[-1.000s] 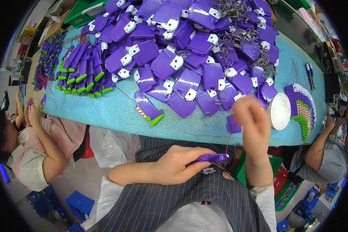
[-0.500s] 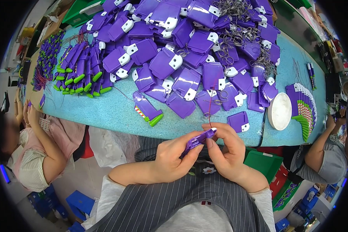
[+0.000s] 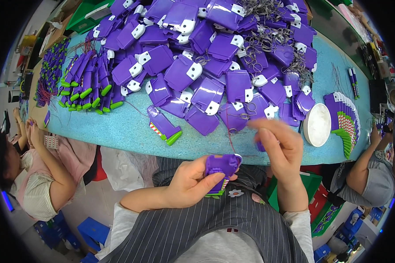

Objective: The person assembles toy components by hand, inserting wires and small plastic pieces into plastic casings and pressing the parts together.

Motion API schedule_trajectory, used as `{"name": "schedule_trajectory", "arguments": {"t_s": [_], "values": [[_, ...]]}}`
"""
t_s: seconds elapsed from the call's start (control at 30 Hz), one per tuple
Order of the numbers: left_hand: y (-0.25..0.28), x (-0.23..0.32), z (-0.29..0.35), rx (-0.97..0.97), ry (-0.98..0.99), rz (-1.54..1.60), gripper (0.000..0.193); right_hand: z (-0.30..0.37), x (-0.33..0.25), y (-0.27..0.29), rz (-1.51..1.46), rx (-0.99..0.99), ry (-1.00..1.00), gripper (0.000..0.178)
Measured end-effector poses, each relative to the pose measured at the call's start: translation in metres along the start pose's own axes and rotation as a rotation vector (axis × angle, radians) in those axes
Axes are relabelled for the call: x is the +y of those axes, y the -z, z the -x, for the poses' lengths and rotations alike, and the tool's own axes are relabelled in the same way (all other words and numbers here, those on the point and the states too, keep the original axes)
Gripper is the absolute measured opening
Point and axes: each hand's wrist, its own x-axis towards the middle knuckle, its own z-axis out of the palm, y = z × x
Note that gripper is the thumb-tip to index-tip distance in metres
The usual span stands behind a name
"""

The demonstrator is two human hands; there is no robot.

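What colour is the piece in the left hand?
The piece is mainly purple, partly green; head view.

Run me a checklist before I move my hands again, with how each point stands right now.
1. Purple part secured: ok, held between the thumb and fingers of the left hand.
2. Right hand clear of the part: ok, it is apart from it, to the right.
3. Right fingers gripping something: cannot tell, they are blurred.
4. Reddish wire free of snags: cannot tell, it is too thin to follow along its length.
5. White bowl upright: ok, standing on the blue table.
6. Grey wire loops separated: not ok, they lie tangled over the purple plates.
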Motion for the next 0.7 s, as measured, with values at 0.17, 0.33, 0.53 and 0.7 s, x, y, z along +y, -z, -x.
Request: {"name": "schedule_trajectory", "arguments": {"t_s": [0.17,0.33,0.53,0.7], "values": [[-0.005,0.009,0.003,0.044,-0.001,0.201,0.033,-0.019,0.021,-0.005,0.645,0.129,0.397,0.016],[-0.007,0.006,-0.001,0.075,-0.041,0.234,0.036,-0.007,0.015,0.025,-0.176,0.256,0.094,0.006],[-0.014,0.001,-0.022,0.043,-0.009,0.259,0.037,0.029,0.033,0.055,-0.560,0.354,-0.138,0.014],[-0.025,0.005,-0.045,0.017,0.032,0.320,0.036,0.047,0.026,0.072,-0.601,0.388,-0.170,0.012]]}}
